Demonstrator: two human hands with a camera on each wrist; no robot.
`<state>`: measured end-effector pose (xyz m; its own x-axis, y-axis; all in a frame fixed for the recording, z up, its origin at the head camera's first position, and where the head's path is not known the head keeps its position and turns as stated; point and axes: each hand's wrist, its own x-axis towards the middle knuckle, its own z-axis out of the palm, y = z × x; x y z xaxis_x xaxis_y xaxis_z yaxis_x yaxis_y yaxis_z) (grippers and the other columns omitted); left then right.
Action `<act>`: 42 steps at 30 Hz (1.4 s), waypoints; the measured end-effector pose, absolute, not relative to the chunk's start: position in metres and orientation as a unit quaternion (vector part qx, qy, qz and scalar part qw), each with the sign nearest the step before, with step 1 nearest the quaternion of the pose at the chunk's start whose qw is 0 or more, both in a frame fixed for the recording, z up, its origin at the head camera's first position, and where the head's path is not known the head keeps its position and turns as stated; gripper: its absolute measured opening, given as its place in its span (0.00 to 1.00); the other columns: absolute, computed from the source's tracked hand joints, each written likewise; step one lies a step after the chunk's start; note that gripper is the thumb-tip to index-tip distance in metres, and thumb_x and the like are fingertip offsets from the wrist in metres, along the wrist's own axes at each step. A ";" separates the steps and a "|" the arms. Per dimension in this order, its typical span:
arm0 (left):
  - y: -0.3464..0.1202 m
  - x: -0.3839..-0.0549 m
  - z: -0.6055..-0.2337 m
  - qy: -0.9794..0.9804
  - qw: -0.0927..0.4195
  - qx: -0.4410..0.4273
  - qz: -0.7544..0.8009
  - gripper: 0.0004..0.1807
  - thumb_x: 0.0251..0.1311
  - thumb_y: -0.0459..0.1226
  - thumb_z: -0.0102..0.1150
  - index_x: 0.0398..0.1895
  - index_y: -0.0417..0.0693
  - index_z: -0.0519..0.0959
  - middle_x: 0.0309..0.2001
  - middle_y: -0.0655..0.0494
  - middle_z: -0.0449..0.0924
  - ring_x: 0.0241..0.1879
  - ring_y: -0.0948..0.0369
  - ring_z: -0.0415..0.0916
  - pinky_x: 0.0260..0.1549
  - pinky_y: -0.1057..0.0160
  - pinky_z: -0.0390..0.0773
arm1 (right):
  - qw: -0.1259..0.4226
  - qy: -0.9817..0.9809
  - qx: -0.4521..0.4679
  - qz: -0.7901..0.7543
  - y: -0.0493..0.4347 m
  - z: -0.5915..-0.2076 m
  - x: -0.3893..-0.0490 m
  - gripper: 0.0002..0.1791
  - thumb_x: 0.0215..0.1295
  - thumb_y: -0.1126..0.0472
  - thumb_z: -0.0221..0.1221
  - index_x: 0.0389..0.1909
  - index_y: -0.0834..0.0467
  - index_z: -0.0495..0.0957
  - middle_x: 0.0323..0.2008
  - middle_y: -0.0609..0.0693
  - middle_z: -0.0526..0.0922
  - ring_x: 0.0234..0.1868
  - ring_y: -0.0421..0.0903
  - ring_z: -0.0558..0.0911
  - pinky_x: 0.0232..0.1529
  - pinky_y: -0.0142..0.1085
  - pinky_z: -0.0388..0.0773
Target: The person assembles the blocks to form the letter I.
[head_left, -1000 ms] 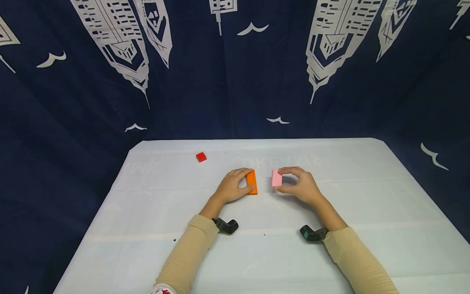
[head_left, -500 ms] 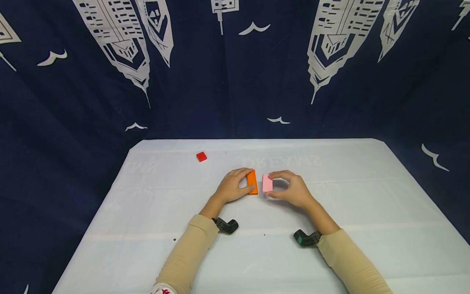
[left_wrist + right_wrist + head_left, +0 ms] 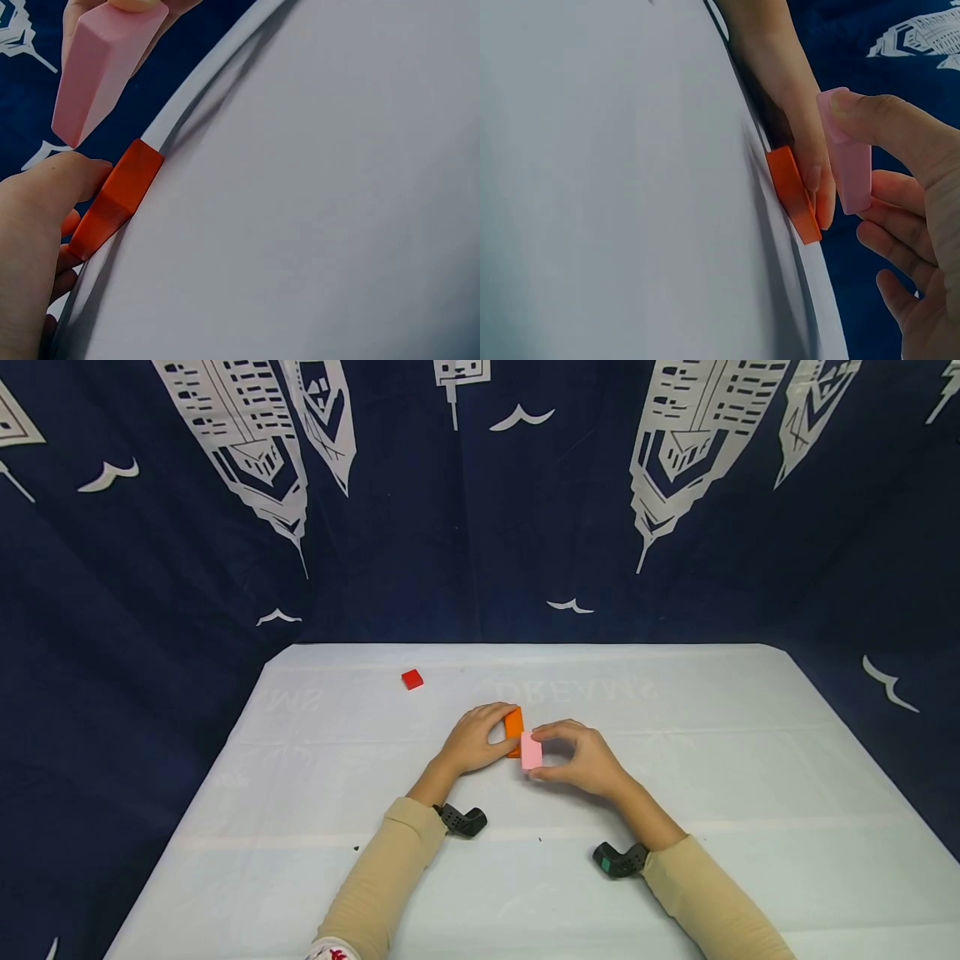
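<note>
Table lettering: on the white table [image 3: 525,902], faint raised letters [image 3: 576,691] ran along the middle of the far edge and appeared to read "DREAMS", flipped; a second faint patch [image 3: 292,700] near the far left corner was illegible.
Block count: three; one orange block [image 3: 513,723], one pink block [image 3: 531,752], one red block [image 3: 412,679].
Wrist device count: two, both black; the left unit [image 3: 465,822] and the right unit [image 3: 619,860], the latter with a green patch.
Left hand [image 3: 477,739]: thumb and fingers were bent round the orange block, spread to about its length, gripping it toward opposite ends.
Right hand [image 3: 581,760]: thumb and fingertips pinched the pink block, spread to its length; the lower fingers were loosely curled.
Orange block position: on the table, nearer the far edge than the near side, midway between the side edges, its long axis running toward the far edge.
Pink block position: raised above the tabletop, upright, beside the orange block's right end portion; both wrist views showed the two apart.
Red block position: near the far edge, left of centre.
Table edges: the far edge was straight, with cut corners, and met a navy curtain [image 3: 405,543].
Room: white surface separated the red block from the left hand; a wider stretch extended from the right hand to the right edge.
</note>
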<state>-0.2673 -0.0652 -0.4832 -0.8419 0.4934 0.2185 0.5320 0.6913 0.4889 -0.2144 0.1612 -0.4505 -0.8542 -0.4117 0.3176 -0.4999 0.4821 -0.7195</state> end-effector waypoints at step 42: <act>-0.066 -0.265 -0.481 -0.919 0.030 -0.281 -0.275 0.34 0.63 0.51 0.57 0.71 0.52 0.66 0.68 0.52 0.67 0.69 0.52 0.60 0.69 0.50 0.55 | 0.063 -0.853 0.354 0.378 0.147 -0.471 -0.200 0.26 0.41 0.51 0.79 0.43 0.56 0.85 0.43 0.42 0.85 0.49 0.43 0.79 0.54 0.42 0.75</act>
